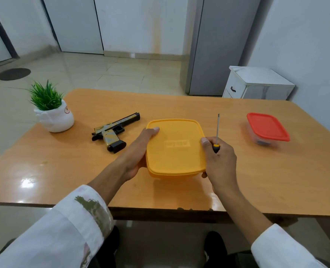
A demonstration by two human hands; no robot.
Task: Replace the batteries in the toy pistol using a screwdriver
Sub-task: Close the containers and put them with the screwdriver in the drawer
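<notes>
A yellow lidded box (pixel 175 147) sits on the wooden table (pixel 63 171) in front of me. My left hand (pixel 139 153) grips its left side, thumb on the lid. My right hand (pixel 219 157) holds the box's right side and also grips a screwdriver (pixel 217 132) with a black and yellow handle, its shaft pointing up and away. The toy pistol (pixel 114 131), black with tan camouflage, lies on its side to the left of the box, untouched.
A small clear container with a red lid (pixel 266 128) stands at the right of the table, with dark items inside. A potted green plant in a white pot (pixel 52 113) stands at the far left. A white cabinet (pixel 256 84) is beyond the table.
</notes>
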